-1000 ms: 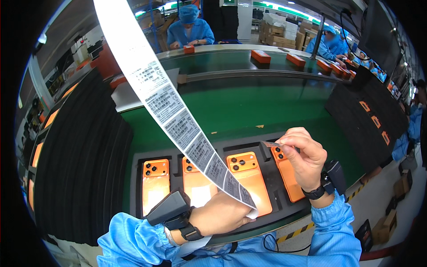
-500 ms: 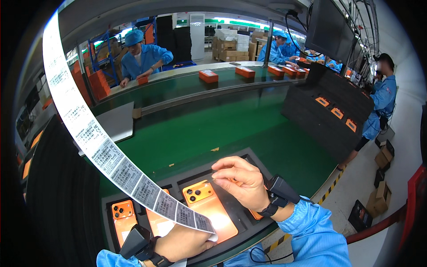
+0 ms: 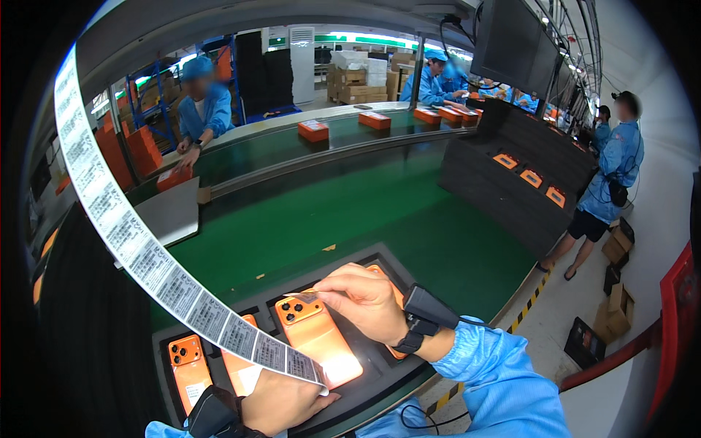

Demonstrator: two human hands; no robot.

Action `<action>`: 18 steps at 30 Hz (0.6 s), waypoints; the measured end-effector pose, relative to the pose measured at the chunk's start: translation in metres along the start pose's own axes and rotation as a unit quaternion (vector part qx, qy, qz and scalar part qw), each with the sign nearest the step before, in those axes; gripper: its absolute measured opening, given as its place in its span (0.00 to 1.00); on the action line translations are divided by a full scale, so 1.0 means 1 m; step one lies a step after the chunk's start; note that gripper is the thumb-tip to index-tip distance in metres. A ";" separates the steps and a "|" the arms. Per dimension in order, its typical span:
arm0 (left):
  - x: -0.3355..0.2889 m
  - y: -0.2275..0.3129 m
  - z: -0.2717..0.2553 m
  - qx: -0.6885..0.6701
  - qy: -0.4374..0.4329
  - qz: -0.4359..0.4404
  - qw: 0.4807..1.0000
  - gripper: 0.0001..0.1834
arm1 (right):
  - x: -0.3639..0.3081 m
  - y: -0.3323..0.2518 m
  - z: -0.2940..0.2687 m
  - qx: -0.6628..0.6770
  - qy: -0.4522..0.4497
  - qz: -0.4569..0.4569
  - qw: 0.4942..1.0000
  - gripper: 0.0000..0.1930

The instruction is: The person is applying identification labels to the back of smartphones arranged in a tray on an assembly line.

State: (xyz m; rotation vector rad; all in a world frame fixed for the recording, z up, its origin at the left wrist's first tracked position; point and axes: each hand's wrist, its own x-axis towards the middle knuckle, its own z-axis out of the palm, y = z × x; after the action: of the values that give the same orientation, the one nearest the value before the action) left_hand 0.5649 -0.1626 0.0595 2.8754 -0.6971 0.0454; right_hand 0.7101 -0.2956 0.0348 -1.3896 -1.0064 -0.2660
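My left hand (image 3: 281, 401) is closed at the lower end of a long strip of printed white labels (image 3: 208, 314), which curves up to the upper left. Above the middle orange phone (image 3: 325, 350), my right hand (image 3: 365, 299) pinches a thin film-like piece (image 3: 305, 296) by the phone's camera corner. Whether it is film or a label I cannot tell. This phone lies back up in a dark foam tray (image 3: 166, 337). An orange phone with a white label (image 3: 188, 365) is at the tray's left; another (image 3: 239, 369) is partly behind the strip. My right hand partly covers one more orange phone (image 3: 378, 271).
Under the tray runs a green work surface (image 3: 328, 208). Dark foam trays (image 3: 511, 190) are stacked at the right, holding orange pieces. Orange boxes (image 3: 312, 131) sit on the far conveyor. A co-worker (image 3: 204, 106) handles a box across from me. A grey panel (image 3: 175, 212) lies at the left.
My right hand has moved down to the middle phone's top and closed on the thin piece. The left hand still holds the strip. The view has shifted, and the co-worker has leaned over a box.
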 end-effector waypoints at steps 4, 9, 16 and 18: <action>-0.001 0.002 0.006 -0.015 -0.003 0.003 1.000 0.11 | -0.001 -0.001 -0.003 -0.004 -0.017 0.000 1.000 0.06; 0.001 0.001 0.019 0.062 -0.011 -0.035 0.997 0.10 | 0.003 -0.002 -0.009 -0.044 -0.001 0.020 0.999 0.06; 0.003 0.006 0.003 0.022 -0.046 -0.029 0.998 0.05 | 0.002 0.002 -0.007 0.196 0.005 0.152 0.969 0.07; 0.004 -0.009 0.004 -0.130 -0.052 -0.019 0.990 0.06 | -0.002 0.009 -0.011 0.217 -0.001 0.192 0.957 0.07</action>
State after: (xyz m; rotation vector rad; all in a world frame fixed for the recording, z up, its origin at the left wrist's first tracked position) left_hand 0.5726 -0.1571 0.0539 2.6533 -0.6139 -0.1888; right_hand 0.7200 -0.3042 0.0282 -1.1476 -0.7197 0.2351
